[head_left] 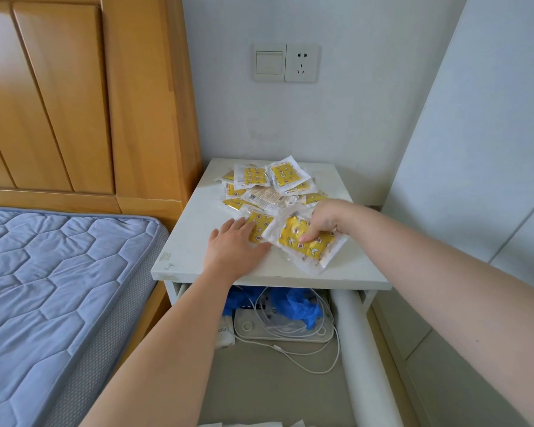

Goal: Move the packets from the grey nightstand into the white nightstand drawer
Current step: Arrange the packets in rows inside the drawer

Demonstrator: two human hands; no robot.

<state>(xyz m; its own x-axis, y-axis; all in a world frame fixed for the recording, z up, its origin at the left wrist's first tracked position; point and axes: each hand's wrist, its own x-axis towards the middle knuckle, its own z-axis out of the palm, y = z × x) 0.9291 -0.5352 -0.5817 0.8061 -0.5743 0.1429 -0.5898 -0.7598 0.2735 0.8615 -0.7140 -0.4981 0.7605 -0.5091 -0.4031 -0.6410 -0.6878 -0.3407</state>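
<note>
Several yellow packets in clear wrappers [278,183] lie scattered on top of the white nightstand [346,269]. My right hand [327,220] grips a small stack of these packets [305,245] near the top's front, thumb over the front face. My left hand [233,245] lies flat with straight fingers on another yellow packet [261,224] beside that stack. Below the top, the nightstand's drawer [272,383] is pulled open toward me. The grey nightstand is not in view.
The open drawer holds a white flat device [281,331], white cables [309,362], blue plastic [296,306] and a white roll [361,349] along its right side. A bed with a blue quilted mattress [53,288] and wooden headboard stands left. A white wall panel is right.
</note>
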